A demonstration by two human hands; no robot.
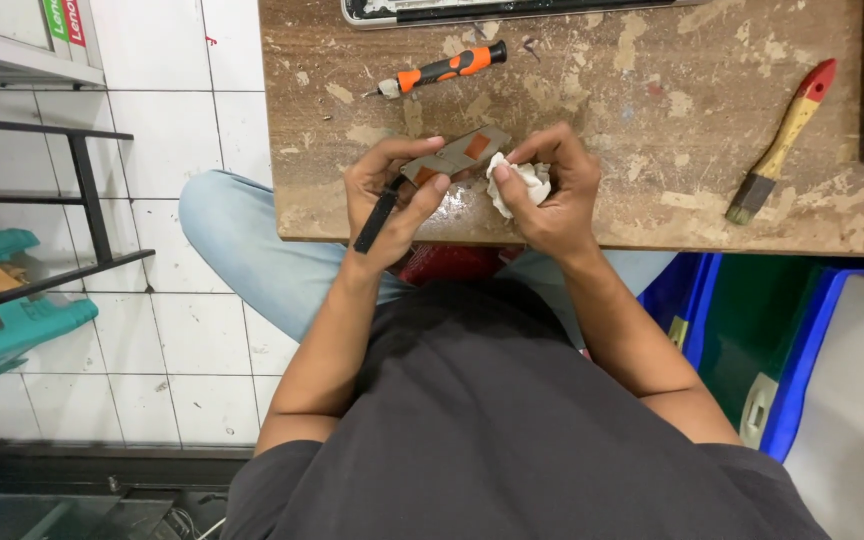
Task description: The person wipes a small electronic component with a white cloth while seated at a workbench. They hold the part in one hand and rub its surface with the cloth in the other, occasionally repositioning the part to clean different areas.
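Closest in, both forearms reached to the worn wooden table. At its near edge the left hand pinched a flat grey part with orange patches (a black strip hung below), while the right hand closed around a crumpled white cloth — pressed against the part. Farther off lay an orange-handled screwdriver and a paintbrush.

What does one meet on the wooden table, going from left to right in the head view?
Left hand with a flat grey-and-orange part → right hand with a white cloth → paintbrush.
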